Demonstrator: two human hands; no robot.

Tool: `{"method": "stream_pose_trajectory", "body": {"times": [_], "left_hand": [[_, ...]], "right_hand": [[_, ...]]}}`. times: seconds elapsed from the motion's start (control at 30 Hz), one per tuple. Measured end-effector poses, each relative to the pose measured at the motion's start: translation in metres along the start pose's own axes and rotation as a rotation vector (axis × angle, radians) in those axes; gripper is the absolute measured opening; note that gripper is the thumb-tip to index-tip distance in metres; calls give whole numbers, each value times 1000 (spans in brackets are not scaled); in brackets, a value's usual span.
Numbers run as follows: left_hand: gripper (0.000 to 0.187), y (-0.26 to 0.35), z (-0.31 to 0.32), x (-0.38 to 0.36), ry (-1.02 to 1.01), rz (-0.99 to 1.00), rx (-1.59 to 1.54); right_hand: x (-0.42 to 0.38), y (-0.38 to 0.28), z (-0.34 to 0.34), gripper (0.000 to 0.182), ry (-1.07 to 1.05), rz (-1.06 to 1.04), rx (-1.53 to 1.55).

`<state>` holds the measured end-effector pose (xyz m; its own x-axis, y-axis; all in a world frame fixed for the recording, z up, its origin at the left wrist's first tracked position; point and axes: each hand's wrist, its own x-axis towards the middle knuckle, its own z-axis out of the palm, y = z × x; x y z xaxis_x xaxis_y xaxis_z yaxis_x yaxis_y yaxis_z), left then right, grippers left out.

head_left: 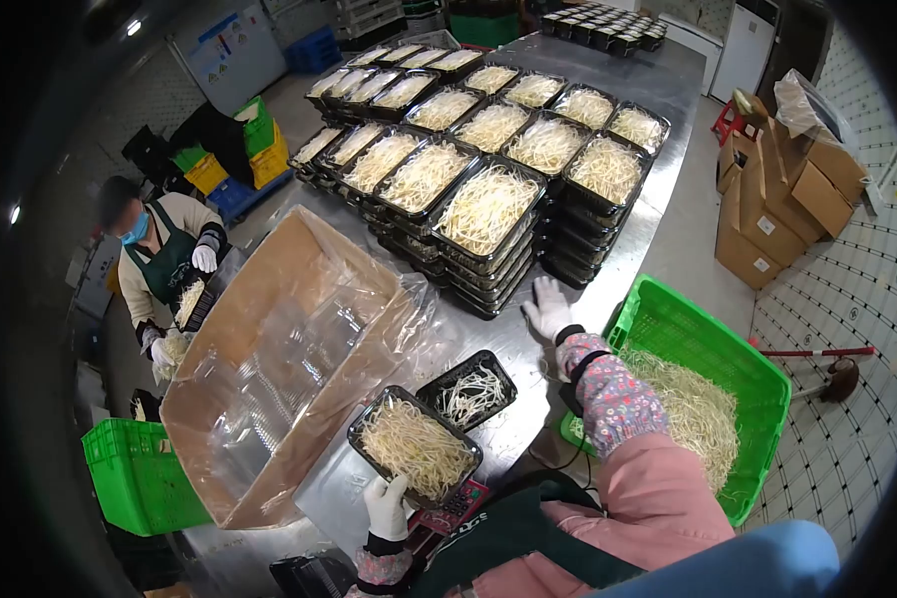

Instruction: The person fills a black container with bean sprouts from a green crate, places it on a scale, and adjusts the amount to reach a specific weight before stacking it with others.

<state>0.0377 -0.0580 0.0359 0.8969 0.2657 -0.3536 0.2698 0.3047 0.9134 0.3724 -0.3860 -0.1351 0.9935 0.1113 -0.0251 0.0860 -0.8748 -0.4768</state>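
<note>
My left hand [387, 506], in a white glove, grips the near edge of a black tray of bean sprouts [417, 446] above a red scale [455, 510]. Beside it lies a second black tray [473, 394] with fewer sprouts. My right hand [548, 309], also gloved, is spread on the metal table [503, 339] next to stacked black trays full of sprouts [486, 211], holding nothing. Right of my arm, a green crate [747, 374] holds loose sprouts [693, 409].
A cardboard box [304, 234] of clear plastic lids [269, 399] stands left. Past it, a masked co-worker [169, 249] holds a tray and sprouts. A green crate [135, 478] sits lower left; cardboard boxes [782, 199] and a broom [840, 381] are right.
</note>
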Motion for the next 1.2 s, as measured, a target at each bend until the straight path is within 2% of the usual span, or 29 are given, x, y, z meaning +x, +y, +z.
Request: {"method": "stream_pose_trajectory", "body": {"times": [0.1,0.17,0.23,0.27,0.3,0.37,0.4,0.43,0.5,0.53,0.57,0.6,0.63,0.67,0.7,0.77,0.83,0.87,0.9,0.97,1.0,1.03,1.1,1.2], "left_hand": [[17,-4,0,-1,25,-22,0],[16,-3,1,0,76,33,43],[16,-7,-14,9,50,-26,72],[15,-12,-18,14,26,-81,101],[15,-8,-5,18,15,-80,95],[11,11,25,27,-62,-94,108],[9,-1,24,39,-104,-115,137],[16,26,68,37,-112,-109,33],[21,8,76,64,-255,-153,200],[22,5,89,74,-309,-122,237],[23,4,102,82,-362,-90,272],[23,12,114,85,-395,-100,355],[20,6,120,97,-473,19,417],[18,0,123,97,-431,-61,335],[20,12,134,90,-387,-144,253],[23,13,129,88,-425,-100,247],[26,12,124,86,-473,-59,240],[27,10,120,84,-517,-16,266],[29,9,117,82,-556,30,290],[28,12,108,72,-526,23,288],[27,11,99,68,-492,36,287],[27,10,91,65,-457,49,285],[26,8,77,57,-398,14,234],[26,11,66,47,-306,15,179]], "right_hand": [[-20,-35,18,74,-352,-235,-159],[-47,-38,8,63,-485,-434,-69],[-53,-19,6,46,-1047,-441,574],[-59,-11,4,34,-1069,-433,703],[-56,-6,-5,40,-1119,-530,480],[-81,-45,-69,36,-857,-73,720],[-96,-68,-95,34,-751,29,1060],[-105,-79,-105,34,-747,25,1062],[-125,-91,-108,34,-847,97,1230],[-130,-97,-106,34,-760,66,1112],[-140,-100,-107,26,-572,118,1301],[-138,-80,-107,22,-525,177,1337],[-131,-53,-100,19,-480,235,1369],[-126,-39,-81,14,-245,223,1607],[-120,-34,-85,15,-98,307,1642],[-102,2,-76,17,-43,343,1541],[-83,24,-68,17,-75,402,1519],[-79,23,-70,24,-70,562,1406],[-66,35,-54,42,-103,593,1235],[-44,66,4,65,98,327,811],[-60,41,-25,98,148,205,710],[-70,13,-50,98,143,199,710],[-79,-29,-78,104,273,-85,-85],[-70,-60,-70,114,72,-233,-199]]}}
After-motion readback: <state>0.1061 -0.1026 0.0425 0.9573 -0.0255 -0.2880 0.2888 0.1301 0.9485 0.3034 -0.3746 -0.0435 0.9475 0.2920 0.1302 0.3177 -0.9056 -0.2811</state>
